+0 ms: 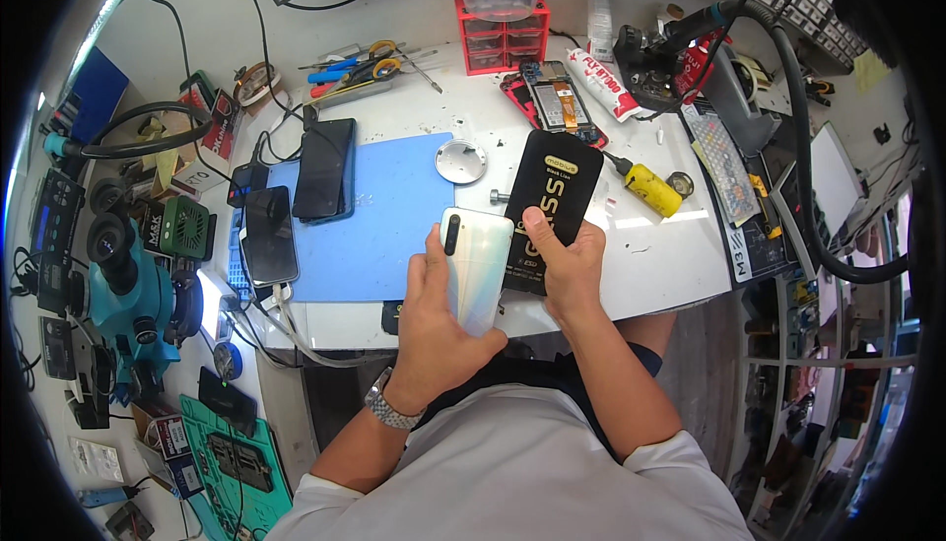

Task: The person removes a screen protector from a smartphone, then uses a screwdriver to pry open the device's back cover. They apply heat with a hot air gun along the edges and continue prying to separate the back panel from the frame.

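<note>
My left hand (434,329) is closed around a white, pearly smartphone (480,260), its back with the dark camera strip turned up. In my right hand (570,270) is a flat black screen-protector package (560,171) with gold lettering, the thumb pressed on its face. Phone and package are held side by side above the table's front edge, close to each other. Beyond them lie a small round metal dish (461,162) and a metal screw-like piece (500,197). The undersides of both held things are hidden.
A blue mat (394,216) carries dark phones (325,169) on its left part. A yellow bottle (650,188), an opened phone (554,102) and a glue tube (598,80) lie at the back right. At left stands a teal microscope (128,285); red drawers (503,43) stand behind.
</note>
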Demonstrator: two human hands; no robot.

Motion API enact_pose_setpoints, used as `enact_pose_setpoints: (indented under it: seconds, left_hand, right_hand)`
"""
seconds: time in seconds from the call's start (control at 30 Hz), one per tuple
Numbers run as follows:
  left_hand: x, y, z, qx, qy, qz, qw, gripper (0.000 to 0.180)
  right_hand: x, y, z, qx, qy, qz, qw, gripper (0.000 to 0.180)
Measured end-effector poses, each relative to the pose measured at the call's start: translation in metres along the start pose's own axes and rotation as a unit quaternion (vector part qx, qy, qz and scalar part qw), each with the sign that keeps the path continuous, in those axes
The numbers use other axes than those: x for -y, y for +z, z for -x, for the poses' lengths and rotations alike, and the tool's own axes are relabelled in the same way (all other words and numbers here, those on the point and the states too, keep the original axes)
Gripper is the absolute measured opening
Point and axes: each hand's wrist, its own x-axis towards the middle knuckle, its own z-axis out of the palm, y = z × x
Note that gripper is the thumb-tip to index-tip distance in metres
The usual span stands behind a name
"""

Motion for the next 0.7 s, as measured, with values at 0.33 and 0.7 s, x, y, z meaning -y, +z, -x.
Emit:
enact_pose_setpoints:
  seconds: [0.33,0.7]
  left_hand:
    - [0.004,0.000,-0.001,-0.010,0.004,0.018,1.000,0.128]
    - [0.002,0.001,0.000,-0.008,-0.010,0.015,1.000,0.130]
  right_hand:
    - [-0.001,0.000,0.007,0.033,-0.012,0.063,0.997,0.014]
    - [-0.006,0.001,0.004,-0.019,-0.037,0.058,0.997,0.017]
